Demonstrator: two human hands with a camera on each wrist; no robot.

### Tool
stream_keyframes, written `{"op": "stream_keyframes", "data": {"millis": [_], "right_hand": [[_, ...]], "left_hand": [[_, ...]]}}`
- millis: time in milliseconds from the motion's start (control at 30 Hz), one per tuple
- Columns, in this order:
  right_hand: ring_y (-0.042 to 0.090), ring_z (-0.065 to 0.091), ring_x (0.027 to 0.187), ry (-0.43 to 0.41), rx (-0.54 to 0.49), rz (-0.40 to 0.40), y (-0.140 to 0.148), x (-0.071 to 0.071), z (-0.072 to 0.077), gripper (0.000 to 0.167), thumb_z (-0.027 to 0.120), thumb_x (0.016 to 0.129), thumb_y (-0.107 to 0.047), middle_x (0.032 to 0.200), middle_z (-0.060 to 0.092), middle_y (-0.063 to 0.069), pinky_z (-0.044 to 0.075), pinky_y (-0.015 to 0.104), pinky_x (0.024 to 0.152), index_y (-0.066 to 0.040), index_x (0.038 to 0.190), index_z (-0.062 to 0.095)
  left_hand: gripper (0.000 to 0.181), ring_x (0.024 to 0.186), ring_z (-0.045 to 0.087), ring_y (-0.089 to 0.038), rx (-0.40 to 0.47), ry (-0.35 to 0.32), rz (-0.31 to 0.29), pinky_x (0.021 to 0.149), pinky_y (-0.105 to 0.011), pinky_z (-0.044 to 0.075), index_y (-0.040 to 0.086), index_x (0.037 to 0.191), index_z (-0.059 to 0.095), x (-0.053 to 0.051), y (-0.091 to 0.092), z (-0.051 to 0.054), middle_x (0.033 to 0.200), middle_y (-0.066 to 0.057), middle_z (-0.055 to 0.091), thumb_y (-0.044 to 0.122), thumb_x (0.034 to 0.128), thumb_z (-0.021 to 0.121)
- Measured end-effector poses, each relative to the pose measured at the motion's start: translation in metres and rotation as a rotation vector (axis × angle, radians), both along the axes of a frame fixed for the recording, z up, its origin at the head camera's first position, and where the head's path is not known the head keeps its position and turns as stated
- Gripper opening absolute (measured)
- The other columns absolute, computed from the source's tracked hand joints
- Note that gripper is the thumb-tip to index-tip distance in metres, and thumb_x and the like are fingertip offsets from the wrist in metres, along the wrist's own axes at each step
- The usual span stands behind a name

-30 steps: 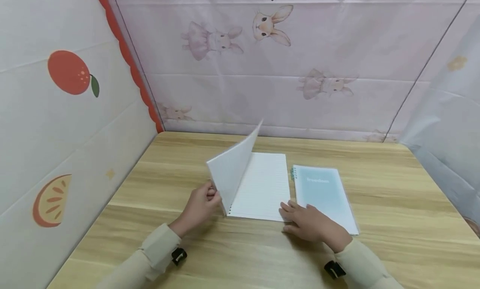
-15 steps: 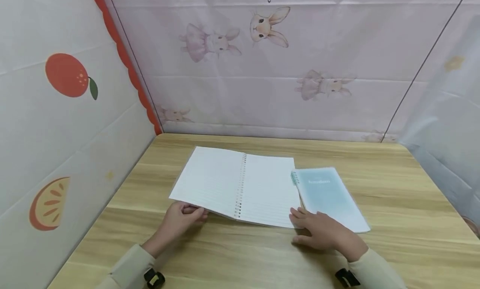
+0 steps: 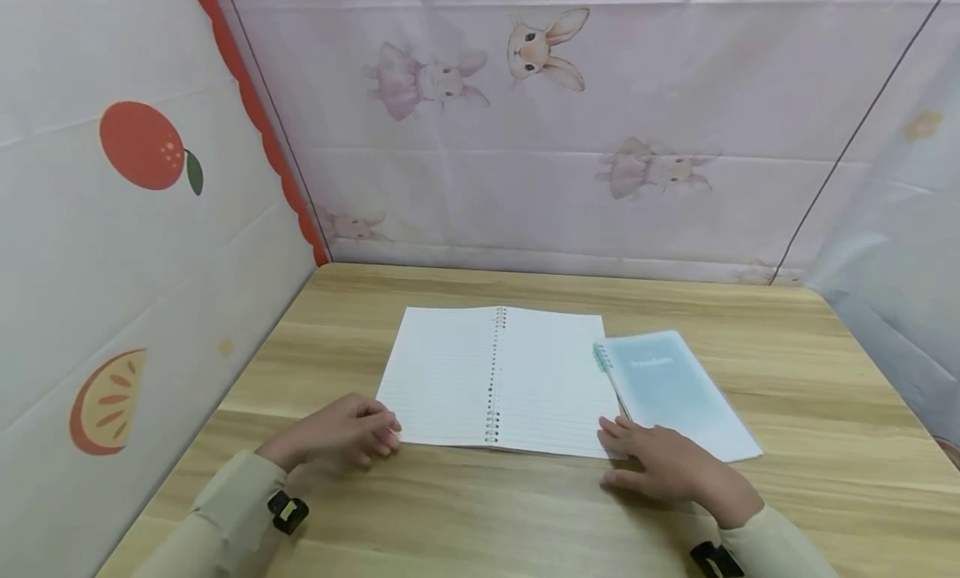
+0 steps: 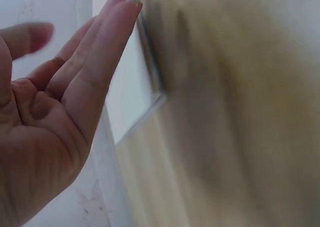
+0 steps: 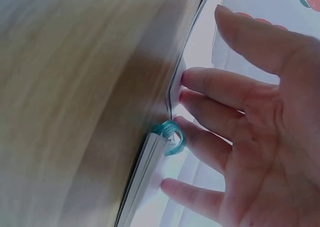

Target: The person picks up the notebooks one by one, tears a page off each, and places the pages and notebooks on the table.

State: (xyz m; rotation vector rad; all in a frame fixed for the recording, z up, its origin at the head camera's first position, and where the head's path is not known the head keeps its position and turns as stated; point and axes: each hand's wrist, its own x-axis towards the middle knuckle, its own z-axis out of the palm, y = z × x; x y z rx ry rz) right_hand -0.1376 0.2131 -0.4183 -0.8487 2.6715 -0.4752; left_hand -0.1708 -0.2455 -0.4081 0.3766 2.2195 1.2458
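A spiral notebook (image 3: 555, 386) lies open flat on the table, both lined pages blank. My left hand (image 3: 345, 432) is beside its lower left corner; in the left wrist view the fingers (image 4: 95, 62) are nearly straight and the thumb stands apart, with nothing gripped. With straight fingertips my right hand (image 3: 660, 465) touches the notebook's lower right corner. Under that same hand lies part of a closed blue notebook (image 3: 667, 386) marked "freedom", slightly tilted. Its teal coil (image 5: 172, 137) shows between the fingers in the right wrist view.
The wooden table (image 3: 450, 520) runs back to a pink wall sheet (image 3: 480, 203) printed with rabbits. A white sheet (image 3: 225, 286) with fruit prints borders the left side. Another pale sheet hangs at the right.
The raised cover and pages have swung left and down flat. My left hand has let go of them and moved left. The blue notebook has shifted slightly right and turned.
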Motion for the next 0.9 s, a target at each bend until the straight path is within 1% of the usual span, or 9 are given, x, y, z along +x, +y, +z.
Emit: {"op": "stream_keyframes", "data": {"millis": [67, 167, 233, 333, 467, 533, 600, 733, 900], "right_hand": [[0.040, 0.039, 0.133, 0.003, 0.005, 0.008, -0.002, -0.001, 0.001, 0.068, 0.057, 0.090, -0.053, 0.145, 0.045, 0.013, 0.036, 0.056, 0.102, -0.002, 0.135, 0.053], [0.040, 0.040, 0.133, 0.009, 0.013, 0.017, -0.004, -0.003, 0.002, 0.067, 0.057, 0.091, -0.052, 0.144, 0.046, 0.013, 0.036, 0.056, 0.103, -0.002, 0.135, 0.054], [0.040, 0.041, 0.132, 0.010, 0.019, 0.017, -0.005, -0.004, 0.004, 0.066, 0.057, 0.091, -0.052, 0.144, 0.047, 0.014, 0.036, 0.056, 0.102, -0.002, 0.134, 0.054], [0.041, 0.044, 0.129, 0.008, 0.026, 0.023, -0.006, -0.005, 0.006, 0.063, 0.056, 0.092, -0.049, 0.141, 0.050, 0.015, 0.037, 0.056, 0.101, 0.000, 0.131, 0.057], [0.040, 0.054, 0.118, 0.048, -0.006, 0.014, -0.008, -0.012, 0.012, 0.048, 0.057, 0.094, -0.041, 0.130, 0.059, 0.017, 0.042, 0.055, 0.096, -0.002, 0.120, 0.066], [0.040, 0.054, 0.119, 0.086, -0.038, -0.008, -0.011, -0.020, 0.015, 0.043, 0.056, 0.095, -0.037, 0.129, 0.060, 0.017, 0.042, 0.054, 0.097, -0.004, 0.118, 0.067], [0.043, 0.049, 0.124, 0.124, -0.066, -0.024, -0.017, -0.031, 0.017, 0.041, 0.056, 0.096, -0.034, 0.132, 0.056, 0.020, 0.039, 0.056, 0.099, -0.003, 0.122, 0.064], [0.050, 0.027, 0.136, 0.161, -0.068, -0.049, -0.032, -0.057, 0.016, 0.049, 0.059, 0.095, -0.032, 0.147, 0.038, 0.023, 0.030, 0.066, 0.101, -0.004, 0.136, 0.053], [0.048, 0.013, 0.141, 0.127, -0.035, -0.058, -0.056, -0.094, 0.007, 0.059, 0.058, 0.095, -0.035, 0.155, 0.023, 0.020, 0.020, 0.071, 0.103, -0.006, 0.144, 0.043]], "left_hand": [[0.030, 0.088, 0.066, -0.022, -0.066, 0.077, 0.013, 0.069, -0.036, 0.056, 0.000, 0.104, 0.065, -0.010, 0.001, 0.002, 0.095, -0.008, 0.071, 0.025, 0.1012, 0.049], [0.023, 0.090, 0.063, -0.020, -0.236, 0.255, 0.031, 0.074, -0.035, 0.054, 0.004, 0.102, 0.067, -0.030, 0.005, 0.008, 0.097, -0.006, 0.069, 0.018, 0.1009, 0.049], [0.022, 0.093, 0.060, -0.023, -0.347, 0.350, 0.031, 0.079, -0.038, 0.052, 0.004, 0.109, 0.066, -0.046, 0.010, 0.013, 0.105, -0.009, 0.067, 0.015, 0.1004, 0.049], [0.035, 0.115, 0.054, -0.032, -0.436, 0.423, 0.005, 0.096, -0.047, 0.044, 0.000, 0.128, 0.056, -0.071, 0.019, 0.014, 0.129, -0.018, 0.056, 0.020, 0.0990, 0.053], [0.075, 0.141, 0.023, -0.039, -0.519, 0.441, -0.075, 0.112, -0.053, 0.024, -0.004, 0.146, 0.032, -0.107, 0.029, 0.003, 0.153, -0.025, 0.024, 0.045, 0.0941, 0.057], [0.093, 0.144, 0.011, -0.041, -0.577, 0.451, -0.119, 0.113, -0.056, 0.018, -0.006, 0.149, 0.021, -0.122, 0.034, -0.004, 0.156, -0.027, 0.011, 0.056, 0.0900, 0.057], [0.105, 0.145, 0.002, -0.041, -0.628, 0.424, -0.136, 0.112, -0.060, 0.013, -0.007, 0.150, 0.012, -0.133, 0.038, -0.007, 0.157, -0.026, 0.002, 0.063, 0.0857, 0.057], [0.117, 0.145, -0.005, -0.041, -0.675, 0.386, -0.137, 0.108, -0.069, 0.006, -0.008, 0.150, 0.005, -0.143, 0.042, -0.010, 0.157, -0.025, -0.004, 0.068, 0.0798, 0.061], [0.121, 0.145, -0.004, -0.041, -0.695, 0.383, -0.116, 0.107, -0.070, 0.002, -0.007, 0.150, 0.006, -0.143, 0.039, -0.012, 0.157, -0.026, -0.002, 0.071, 0.0767, 0.062]]}}
